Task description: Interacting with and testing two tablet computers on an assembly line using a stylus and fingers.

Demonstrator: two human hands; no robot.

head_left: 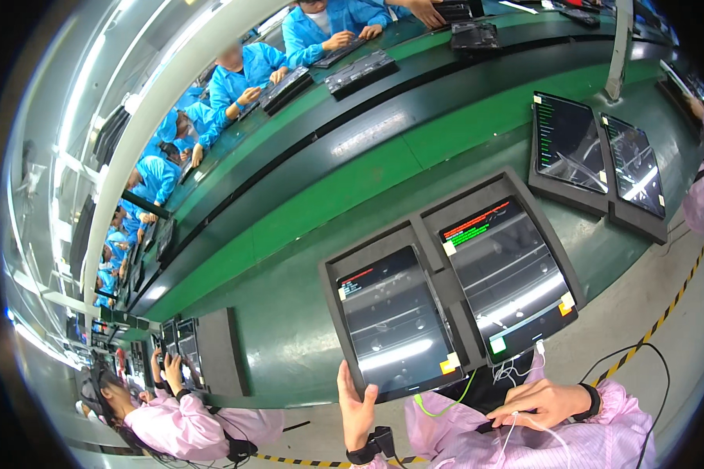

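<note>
Two dark tablets lie side by side in a grey foam tray [335, 313] in front of me. Red and white text shows on the left tablet [391, 324]; red and green text shows on the right tablet [516, 277]. My left hand [356, 406] is at the lower left corner of the left tablet, thumb and fingers spread apart. Below the right tablet, my right hand [544, 402] has bent fingers closed on a thin white cable [541, 427]. A white plug [540, 345] sits at that tablet's bottom edge. A yellow-green cable [455, 400] hangs below the left tablet.
Another foam tray [563, 190] with two tablets stands at the far right of the green bench [289, 356]. A co-worker in pink [176, 422] works at the left beside more tablets. Across the belt [375, 176], several people in blue handle dark devices. Striped tape [665, 313] marks the floor.
</note>
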